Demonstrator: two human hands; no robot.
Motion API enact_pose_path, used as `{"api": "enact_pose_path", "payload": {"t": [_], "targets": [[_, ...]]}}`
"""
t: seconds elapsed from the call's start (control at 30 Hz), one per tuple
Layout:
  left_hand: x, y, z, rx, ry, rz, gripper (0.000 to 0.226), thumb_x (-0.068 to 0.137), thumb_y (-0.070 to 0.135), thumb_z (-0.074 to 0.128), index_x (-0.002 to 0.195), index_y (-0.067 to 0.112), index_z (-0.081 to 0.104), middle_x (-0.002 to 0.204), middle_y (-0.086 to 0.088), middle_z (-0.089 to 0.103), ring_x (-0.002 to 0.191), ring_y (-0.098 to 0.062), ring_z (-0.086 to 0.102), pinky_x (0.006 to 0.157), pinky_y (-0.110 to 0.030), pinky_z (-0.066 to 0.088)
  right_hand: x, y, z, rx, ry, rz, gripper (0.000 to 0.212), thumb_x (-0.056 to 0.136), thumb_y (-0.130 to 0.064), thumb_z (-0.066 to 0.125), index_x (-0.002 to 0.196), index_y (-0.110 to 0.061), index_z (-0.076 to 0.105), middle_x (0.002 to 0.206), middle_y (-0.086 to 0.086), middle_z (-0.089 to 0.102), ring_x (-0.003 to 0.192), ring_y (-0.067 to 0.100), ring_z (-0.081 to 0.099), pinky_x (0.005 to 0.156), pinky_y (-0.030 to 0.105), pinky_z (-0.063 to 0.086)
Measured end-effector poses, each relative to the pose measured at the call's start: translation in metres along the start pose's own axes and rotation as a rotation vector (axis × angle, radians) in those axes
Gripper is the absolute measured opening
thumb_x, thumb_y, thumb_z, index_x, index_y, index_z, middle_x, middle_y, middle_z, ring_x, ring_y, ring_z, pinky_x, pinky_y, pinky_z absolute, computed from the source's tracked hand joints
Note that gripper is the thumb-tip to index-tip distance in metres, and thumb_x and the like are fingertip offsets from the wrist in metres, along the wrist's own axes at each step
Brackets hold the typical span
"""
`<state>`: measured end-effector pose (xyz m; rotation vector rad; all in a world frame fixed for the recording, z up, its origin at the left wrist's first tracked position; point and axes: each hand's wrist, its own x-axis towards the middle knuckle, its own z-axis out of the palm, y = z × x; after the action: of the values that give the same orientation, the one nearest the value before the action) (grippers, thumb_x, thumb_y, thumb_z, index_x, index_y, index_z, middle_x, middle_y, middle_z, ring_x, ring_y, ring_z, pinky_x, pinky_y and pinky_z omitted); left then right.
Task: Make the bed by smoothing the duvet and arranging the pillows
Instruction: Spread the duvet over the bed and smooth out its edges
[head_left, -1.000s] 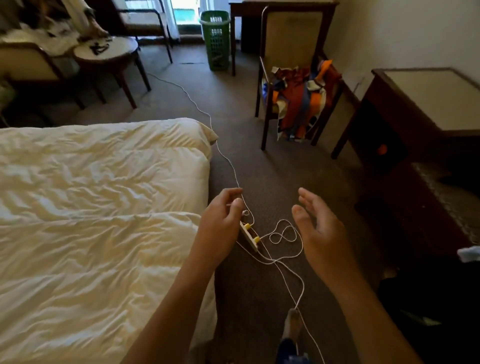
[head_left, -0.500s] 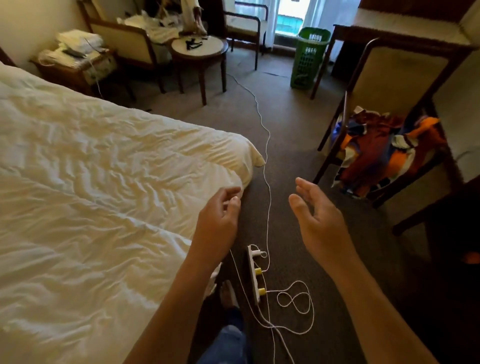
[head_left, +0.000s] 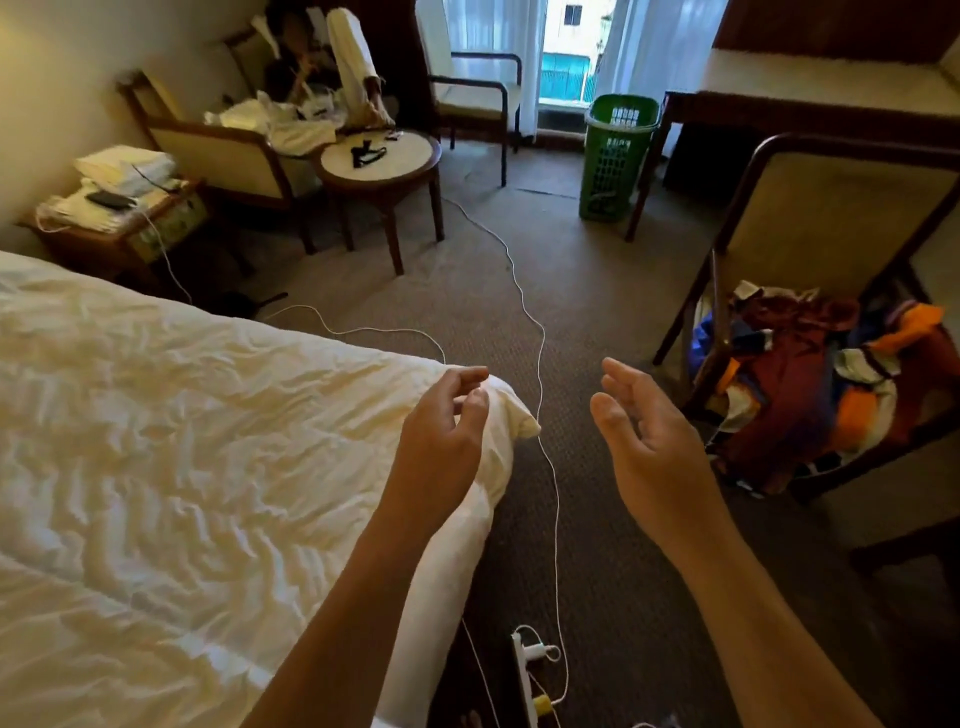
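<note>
Both grips empty, left hand (head_left: 441, 441) loosely curled over duvet (head_left: 208, 467)

duvet (head_left: 182, 467) cut off left and below, power strip (head_left: 524, 680) cropped at bottom edge, duvet corner partly behind left hand (head_left: 441, 447)

Wrinkled matt cloth duvet (head_left: 197, 467); rough carpet (head_left: 597, 322).

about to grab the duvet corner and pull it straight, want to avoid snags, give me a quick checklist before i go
1. Left hand free: ok, fingers loosely curled, holding nothing.
2. Right hand free: ok, open over the carpet.
3. Duvet corner within reach: ok, just beyond the left hand.
4. Duvet smooth: not ok, wrinkled all over.
5. White cable away from the corner: not ok, it runs right beside it.
6. Pillows in place: cannot tell, none in view.
</note>
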<state>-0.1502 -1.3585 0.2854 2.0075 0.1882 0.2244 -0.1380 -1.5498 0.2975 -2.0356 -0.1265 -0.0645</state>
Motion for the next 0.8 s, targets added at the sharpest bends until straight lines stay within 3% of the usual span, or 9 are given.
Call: {"api": "enact_pose_path", "payload": {"t": [0.2,0.3,0.43,0.67,0.8], "targets": [[0.102,-0.013,0.039,-0.006,0.025,-0.073,0.026,0.103,0.024,0.044,0.123,0.027,0.06,0.114,0.014,0.062,0.103,0.008,0.056,0.076,-0.002,0.041,0.123,0.031,-0.007,-0.023,-0.004,-0.026,0.046,0.1,-0.031,0.05,0.145,-0.023,0.046,0.141,-0.004,0.054,0.126,0.003,0.049,0.105,0.024,0.042],[0.163,-0.01,0.062,-0.018,0.099,-0.084,0.025,0.102,0.022,0.046,0.122,0.026,0.06,0.108,0.016,0.064,0.097,0.013,0.056,0.075,0.0,0.04,0.195,0.045,-0.013,-0.03,-0.046,-0.073,0.046,0.1,-0.033,0.049,0.145,-0.023,0.046,0.142,-0.003,0.054,0.129,0.007,0.05,0.108,0.032,0.044],[0.237,0.0,0.096,-0.056,0.24,-0.127,0.025,0.103,0.019,0.045,0.122,0.022,0.061,0.095,0.018,0.062,0.078,0.02,0.054,0.07,-0.001,0.041,0.294,0.06,-0.022,-0.07,-0.194,-0.147,0.051,0.097,-0.039,0.048,0.145,-0.023,0.045,0.142,-0.003,0.054,0.13,0.008,0.05,0.107,0.039,0.046],[0.324,0.007,0.118,-0.089,0.436,-0.262,0.026,0.102,0.02,0.046,0.122,0.02,0.062,0.102,0.021,0.062,0.088,0.019,0.056,0.072,-0.001,0.042,0.431,0.054,-0.01,-0.076,-0.406,-0.247,0.053,0.095,-0.044,0.047,0.145,-0.025,0.045,0.141,-0.004,0.055,0.129,0.009,0.052,0.105,0.042,0.049],[0.374,-0.008,0.11,-0.109,0.558,-0.313,0.024,0.102,0.018,0.046,0.118,0.025,0.062,0.095,0.014,0.064,0.074,0.015,0.055,0.068,-0.005,0.043,0.495,0.05,0.027,-0.064,-0.522,-0.302,0.054,0.094,-0.047,0.047,0.145,-0.029,0.045,0.144,-0.007,0.053,0.132,0.008,0.049,0.107,0.045,0.047]]}}
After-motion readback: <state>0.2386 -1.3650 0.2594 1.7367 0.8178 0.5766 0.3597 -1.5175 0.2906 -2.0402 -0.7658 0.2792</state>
